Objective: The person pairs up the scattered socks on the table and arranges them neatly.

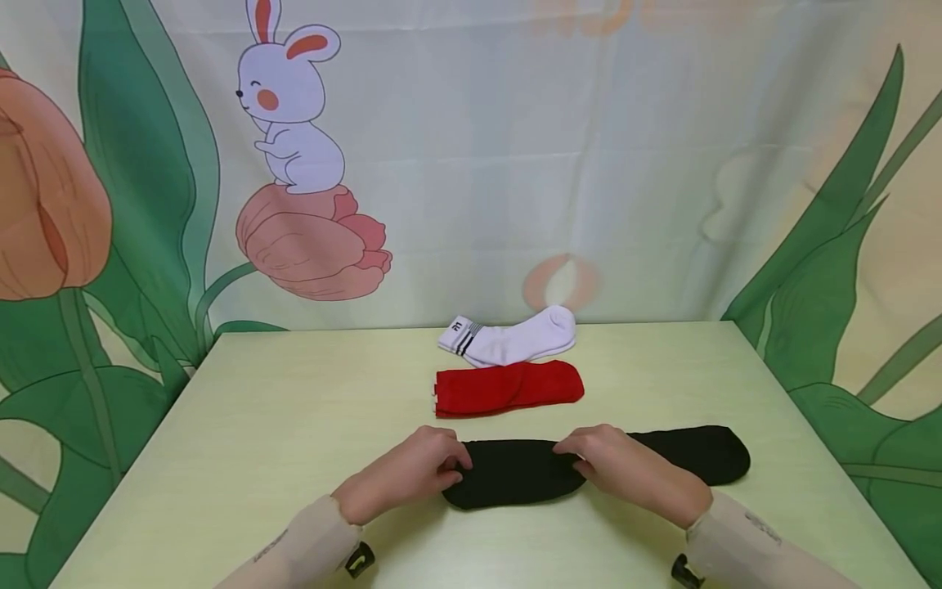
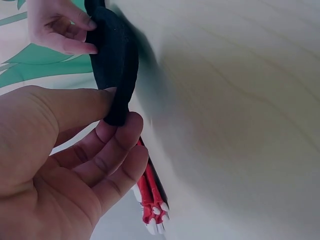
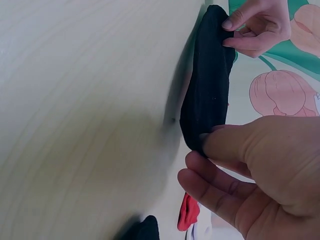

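Between my two hands a black sock (image 1: 515,473) is stretched lengthwise, held by its ends just over the table. My left hand (image 1: 419,468) pinches its left end between thumb and fingers, as the left wrist view also shows. With thumb and fingertips my right hand (image 1: 625,468) pinches the right end. A second black sock (image 1: 699,452) lies on the table behind and beyond the right hand, partly hidden by it. Farther back sit a folded pair of red socks (image 1: 508,388) and, behind those, a pair of white socks (image 1: 515,337) with dark stripes at the cuff.
The pale wood-look table (image 1: 294,393) carries all the socks. A printed cloth backdrop (image 1: 471,164) with a rabbit and tulips hangs along its far edge. Dark straps (image 1: 359,559) show at both wrists.
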Demonstrator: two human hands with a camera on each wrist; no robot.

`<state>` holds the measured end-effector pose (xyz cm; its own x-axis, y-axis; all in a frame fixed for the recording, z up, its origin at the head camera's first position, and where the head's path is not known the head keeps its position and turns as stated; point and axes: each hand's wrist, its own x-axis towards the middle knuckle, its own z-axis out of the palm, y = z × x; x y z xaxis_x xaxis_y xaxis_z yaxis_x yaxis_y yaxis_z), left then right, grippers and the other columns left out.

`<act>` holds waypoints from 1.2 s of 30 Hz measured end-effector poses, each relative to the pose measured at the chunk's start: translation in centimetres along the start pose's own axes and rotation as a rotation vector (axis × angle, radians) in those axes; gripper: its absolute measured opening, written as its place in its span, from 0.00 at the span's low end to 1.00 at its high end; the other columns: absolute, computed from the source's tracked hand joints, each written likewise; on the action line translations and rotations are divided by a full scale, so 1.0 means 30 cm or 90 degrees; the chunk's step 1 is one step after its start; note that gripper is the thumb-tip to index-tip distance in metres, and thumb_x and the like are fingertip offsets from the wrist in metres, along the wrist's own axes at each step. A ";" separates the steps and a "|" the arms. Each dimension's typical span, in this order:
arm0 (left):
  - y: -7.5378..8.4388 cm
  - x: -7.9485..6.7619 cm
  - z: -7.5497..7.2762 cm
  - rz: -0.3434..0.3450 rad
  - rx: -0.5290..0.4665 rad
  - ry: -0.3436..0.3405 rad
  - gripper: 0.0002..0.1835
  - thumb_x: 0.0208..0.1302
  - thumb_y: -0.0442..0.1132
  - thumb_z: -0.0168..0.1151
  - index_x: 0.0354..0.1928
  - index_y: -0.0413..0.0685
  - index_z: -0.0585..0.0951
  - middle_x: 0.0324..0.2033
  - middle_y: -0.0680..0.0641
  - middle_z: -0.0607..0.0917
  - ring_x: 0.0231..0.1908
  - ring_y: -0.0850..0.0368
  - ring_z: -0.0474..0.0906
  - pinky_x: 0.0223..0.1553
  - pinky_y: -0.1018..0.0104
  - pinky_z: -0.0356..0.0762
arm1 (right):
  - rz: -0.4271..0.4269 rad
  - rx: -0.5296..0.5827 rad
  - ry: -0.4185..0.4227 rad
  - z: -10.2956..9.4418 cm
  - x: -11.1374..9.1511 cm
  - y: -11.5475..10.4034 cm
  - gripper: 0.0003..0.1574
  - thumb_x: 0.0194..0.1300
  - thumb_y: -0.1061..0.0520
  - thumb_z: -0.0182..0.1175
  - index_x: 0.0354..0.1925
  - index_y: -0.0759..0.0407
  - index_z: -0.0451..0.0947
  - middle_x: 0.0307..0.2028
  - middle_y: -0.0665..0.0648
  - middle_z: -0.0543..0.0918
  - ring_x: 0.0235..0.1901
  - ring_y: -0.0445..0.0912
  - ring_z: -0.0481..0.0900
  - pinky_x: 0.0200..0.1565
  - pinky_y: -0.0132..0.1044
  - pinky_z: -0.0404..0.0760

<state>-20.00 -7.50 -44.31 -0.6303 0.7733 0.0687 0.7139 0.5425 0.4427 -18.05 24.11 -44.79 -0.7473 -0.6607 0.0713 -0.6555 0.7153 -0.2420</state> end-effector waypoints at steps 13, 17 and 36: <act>-0.006 0.008 0.016 -0.008 0.005 -0.007 0.07 0.59 0.30 0.67 0.40 0.42 0.87 0.35 0.49 0.85 0.37 0.59 0.80 0.41 0.71 0.78 | 0.018 -0.002 -0.017 0.002 0.003 0.000 0.20 0.55 0.69 0.69 0.48 0.61 0.83 0.44 0.55 0.86 0.45 0.48 0.84 0.46 0.42 0.82; -0.010 0.009 0.021 -0.003 0.011 -0.004 0.07 0.59 0.30 0.67 0.39 0.42 0.87 0.34 0.49 0.84 0.36 0.59 0.80 0.40 0.72 0.78 | 0.023 -0.008 -0.017 0.010 0.003 0.003 0.20 0.55 0.68 0.69 0.48 0.61 0.83 0.44 0.55 0.86 0.44 0.48 0.84 0.46 0.42 0.83; -0.020 0.018 0.033 -0.024 0.021 -0.028 0.07 0.59 0.30 0.67 0.40 0.44 0.86 0.35 0.50 0.84 0.37 0.60 0.79 0.41 0.69 0.78 | 0.017 -0.034 -0.015 0.030 0.005 0.012 0.20 0.55 0.67 0.70 0.48 0.59 0.83 0.43 0.53 0.85 0.43 0.47 0.83 0.45 0.42 0.83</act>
<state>-20.48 -7.09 -45.42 -0.6432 0.7656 0.0127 0.7001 0.5812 0.4148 -18.29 24.05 -45.75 -0.7621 -0.6460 0.0427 -0.6408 0.7434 -0.1917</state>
